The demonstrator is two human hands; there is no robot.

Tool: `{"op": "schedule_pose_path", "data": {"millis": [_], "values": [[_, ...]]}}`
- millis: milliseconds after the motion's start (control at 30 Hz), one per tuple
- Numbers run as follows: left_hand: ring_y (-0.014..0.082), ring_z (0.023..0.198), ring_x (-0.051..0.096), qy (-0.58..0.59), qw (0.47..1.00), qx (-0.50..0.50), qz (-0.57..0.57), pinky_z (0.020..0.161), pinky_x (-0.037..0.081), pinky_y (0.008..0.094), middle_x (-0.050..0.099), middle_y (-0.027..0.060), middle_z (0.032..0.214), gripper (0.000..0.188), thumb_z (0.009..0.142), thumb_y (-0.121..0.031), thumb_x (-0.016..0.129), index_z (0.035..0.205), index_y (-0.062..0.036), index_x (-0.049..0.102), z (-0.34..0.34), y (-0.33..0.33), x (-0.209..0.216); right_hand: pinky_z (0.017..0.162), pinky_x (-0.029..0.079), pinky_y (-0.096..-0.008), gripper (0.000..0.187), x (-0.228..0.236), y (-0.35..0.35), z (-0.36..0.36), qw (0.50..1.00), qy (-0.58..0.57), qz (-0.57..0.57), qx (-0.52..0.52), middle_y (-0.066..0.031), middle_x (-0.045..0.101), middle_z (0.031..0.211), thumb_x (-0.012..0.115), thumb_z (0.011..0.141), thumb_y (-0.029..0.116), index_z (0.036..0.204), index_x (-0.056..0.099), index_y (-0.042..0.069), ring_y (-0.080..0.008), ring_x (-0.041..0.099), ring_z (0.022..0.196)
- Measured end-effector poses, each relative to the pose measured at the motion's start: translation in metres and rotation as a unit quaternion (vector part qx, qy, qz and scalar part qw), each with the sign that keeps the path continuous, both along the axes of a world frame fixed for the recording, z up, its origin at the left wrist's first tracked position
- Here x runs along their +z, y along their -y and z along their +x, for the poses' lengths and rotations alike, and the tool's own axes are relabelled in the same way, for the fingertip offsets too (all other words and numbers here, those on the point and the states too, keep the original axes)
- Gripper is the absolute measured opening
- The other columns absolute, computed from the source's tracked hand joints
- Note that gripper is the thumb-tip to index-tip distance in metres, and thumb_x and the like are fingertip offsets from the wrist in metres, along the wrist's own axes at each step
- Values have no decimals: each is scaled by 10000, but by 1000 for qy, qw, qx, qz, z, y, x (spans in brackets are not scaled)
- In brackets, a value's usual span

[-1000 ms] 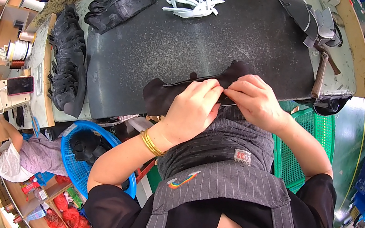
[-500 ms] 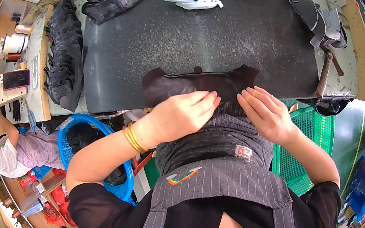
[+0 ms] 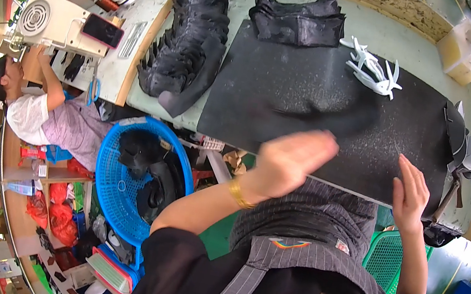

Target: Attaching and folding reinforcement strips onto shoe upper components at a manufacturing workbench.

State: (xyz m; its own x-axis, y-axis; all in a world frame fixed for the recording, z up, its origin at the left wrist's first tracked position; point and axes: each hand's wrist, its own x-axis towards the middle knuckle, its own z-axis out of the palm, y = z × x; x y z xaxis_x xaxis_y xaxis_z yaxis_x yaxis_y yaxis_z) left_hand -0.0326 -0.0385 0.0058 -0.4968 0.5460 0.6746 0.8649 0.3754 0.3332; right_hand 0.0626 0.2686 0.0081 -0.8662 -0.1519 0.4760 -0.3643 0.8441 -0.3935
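Observation:
Over the black mat [image 3: 243,101] on the bench, my left hand [image 3: 295,160] is smeared by motion, its fingers pointing right. Just beyond its fingers is a dark, blurred black piece of leather-like material [image 3: 346,117]; whether the hand grips it does not show. My right hand [image 3: 410,195] is at the mat's near edge on the right, fingers stretched out and nothing in them. White curved strips [image 3: 376,72] lie in a small heap at the far side of the mat. Beside them to the left sits a stack of black pieces [image 3: 300,22].
A long overlapping row of black pieces [image 3: 187,45] lies left of the mat. Below it stands a blue basket [image 3: 110,188] holding black parts. Grey-black pieces [image 3: 458,137] and a hammer-like tool [image 3: 450,198] are at the right. A co-worker [image 3: 46,84] sits at a sewing machine [image 3: 51,19].
The black piece both hands were touching at the near edge has moved away over the mat and blurs. My hands have drawn apart. The view has shifted left, showing more of the basket.

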Motion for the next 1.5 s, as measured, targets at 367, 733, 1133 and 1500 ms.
{"op": "schedule_pose_path", "data": {"millis": [367,733,1133,1500], "values": [[430,1412,371,-73,965,143,-207,1148,336,549,463,170,1475,601,801,-62,691,1385,-124,565,-170,18,-2,1087,411,-516,736,-3,15,-136,992,48,97,-65,-249,418,1489,785,799,282,1444,486,91,-454,383,1378],[411,1376,446,101,968,12,-230,1137,410,461,494,220,1461,569,736,-50,627,1305,-69,609,-162,3,15,948,502,-445,576,4,-28,-175,980,45,176,-86,-150,626,1181,740,835,158,1370,546,63,-359,590,1108],[341,1252,555,-69,976,58,-198,1097,427,500,625,129,1295,372,885,-90,571,1238,0,651,-141,14,-14,912,486,-515,670,18,108,-257,939,299,-81,149,-263,685,1085,238,1096,474,1061,680,-29,-445,621,1059],[428,1329,488,-116,953,90,-264,1150,327,592,563,189,1409,618,901,-378,704,1340,42,588,-34,-31,18,785,565,-422,117,4,31,-134,992,-114,-33,-40,-144,693,966,717,822,117,913,686,51,-340,676,879]]}}
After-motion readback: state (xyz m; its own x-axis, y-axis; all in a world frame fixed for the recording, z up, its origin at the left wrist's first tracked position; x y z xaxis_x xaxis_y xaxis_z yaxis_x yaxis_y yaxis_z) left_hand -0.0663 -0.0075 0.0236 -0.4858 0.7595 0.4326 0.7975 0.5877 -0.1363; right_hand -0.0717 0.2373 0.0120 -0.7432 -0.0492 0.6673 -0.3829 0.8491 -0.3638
